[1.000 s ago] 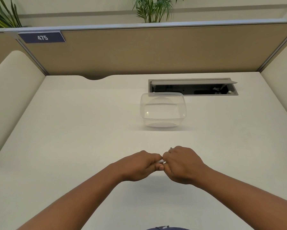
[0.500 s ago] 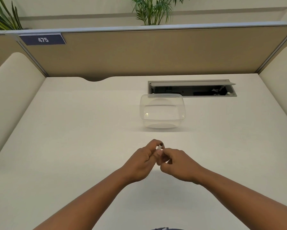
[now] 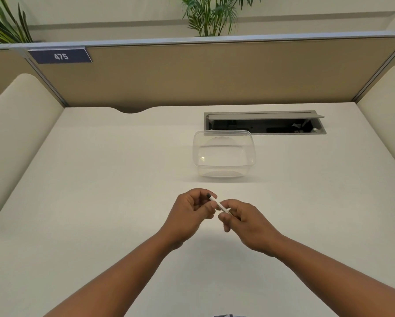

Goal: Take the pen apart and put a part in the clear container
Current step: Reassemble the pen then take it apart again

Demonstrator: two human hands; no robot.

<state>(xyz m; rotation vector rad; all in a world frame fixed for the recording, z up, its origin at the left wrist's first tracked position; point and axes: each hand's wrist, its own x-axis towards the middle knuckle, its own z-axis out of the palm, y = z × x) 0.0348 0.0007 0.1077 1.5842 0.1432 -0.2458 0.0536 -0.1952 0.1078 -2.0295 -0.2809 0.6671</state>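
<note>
A thin white pen [image 3: 219, 205] with a dark end is held above the desk between both hands. My left hand [image 3: 189, 213] grips its upper, dark-tipped end between thumb and fingers. My right hand [image 3: 244, 221] pinches the lower end; that end is hidden in the fingers. The pen slants from upper left to lower right. The clear container [image 3: 223, 154], an open plastic tub with nothing in it, stands on the white desk [image 3: 100, 191] a short way beyond the hands.
An open grey cable hatch [image 3: 265, 123] is set into the desk just behind the container. Tan partition panels [image 3: 214, 74] close the back, and cream side panels bound the left and right. Plants stand beyond the partition.
The hands rose off the desk and drew slightly apart. More of the pen's white barrel shows between them, tilted with its dark end up left.
</note>
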